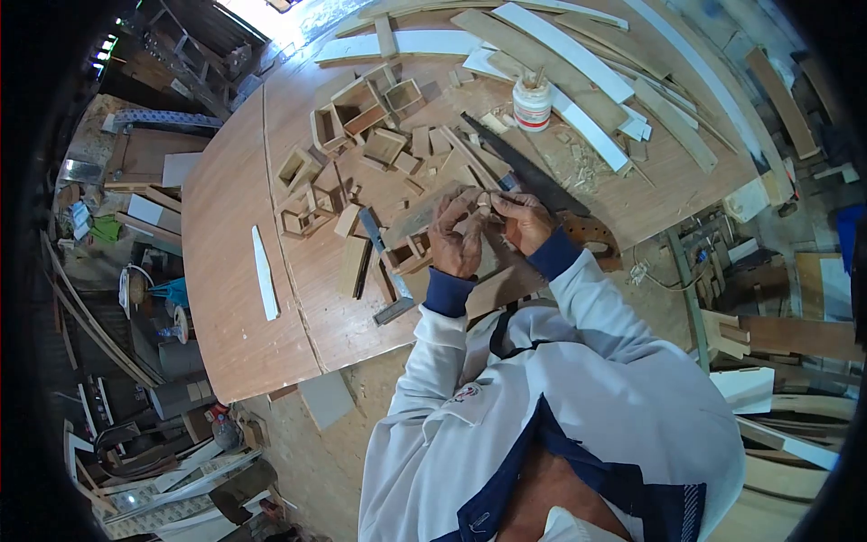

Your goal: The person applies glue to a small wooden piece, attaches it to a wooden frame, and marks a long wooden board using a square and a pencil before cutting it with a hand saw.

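Observation:
My left hand (454,240) and my right hand (522,220) meet over the middle of the wooden tabletop (235,235). The fingertips of both pinch a small wooden piece (483,207) between them. Directly under the hands lie a flat wooden board (417,217) and a partly built small wooden frame (408,256). A handsaw (528,173) with a dark blade lies just beyond my right hand, its handle by my right wrist. Both sleeves are white with dark blue cuffs.
Several small open wooden boxes (359,108) and offcuts are scattered beyond the hands. A white jar with sticks in it (531,104) stands farther off, among long wooden slats (578,63). A metal-bladed tool (384,266) and a white strip (265,273) lie to the left.

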`<state>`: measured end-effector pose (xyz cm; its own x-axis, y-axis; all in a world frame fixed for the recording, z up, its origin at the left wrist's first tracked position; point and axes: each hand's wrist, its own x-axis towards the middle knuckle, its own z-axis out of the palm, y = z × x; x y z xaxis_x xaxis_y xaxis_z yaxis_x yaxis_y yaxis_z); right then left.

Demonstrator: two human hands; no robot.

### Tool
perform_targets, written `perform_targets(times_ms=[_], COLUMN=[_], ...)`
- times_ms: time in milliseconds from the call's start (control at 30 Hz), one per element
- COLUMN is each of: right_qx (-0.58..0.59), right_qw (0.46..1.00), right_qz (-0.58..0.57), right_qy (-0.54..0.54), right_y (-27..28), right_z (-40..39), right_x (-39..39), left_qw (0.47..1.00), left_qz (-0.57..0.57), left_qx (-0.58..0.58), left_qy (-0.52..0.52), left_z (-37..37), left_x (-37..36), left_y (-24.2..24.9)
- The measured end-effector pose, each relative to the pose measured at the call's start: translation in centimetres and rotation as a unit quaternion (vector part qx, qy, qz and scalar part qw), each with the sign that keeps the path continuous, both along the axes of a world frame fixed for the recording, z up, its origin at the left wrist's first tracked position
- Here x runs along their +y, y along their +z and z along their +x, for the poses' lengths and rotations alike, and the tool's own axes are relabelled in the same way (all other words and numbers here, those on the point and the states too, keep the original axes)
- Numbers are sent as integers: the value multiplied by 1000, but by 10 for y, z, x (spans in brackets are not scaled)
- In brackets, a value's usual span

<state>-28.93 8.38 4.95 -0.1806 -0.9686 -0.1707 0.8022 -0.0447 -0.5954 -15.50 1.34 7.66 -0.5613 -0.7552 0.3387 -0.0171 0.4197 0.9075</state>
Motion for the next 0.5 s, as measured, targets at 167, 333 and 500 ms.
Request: perform_targets(times_ms=[167,333,500], right_qx=[489,620,741], right_qw=[866,716,590], right_qz=[90,90,221], right_qy=[-54,-308,-230], right_y=[-11,13,43], right_z=[-33,-114,-175], right_x=[0,-25,-74], left_qw=[977,964,987], left_qz=[182,224,154], left_qx=[102,140,48], left_qy=[-36,5,-10], left_z=[-11,-14,-9], left_x=[10,16,16], left_y=[-7,-2,-13])
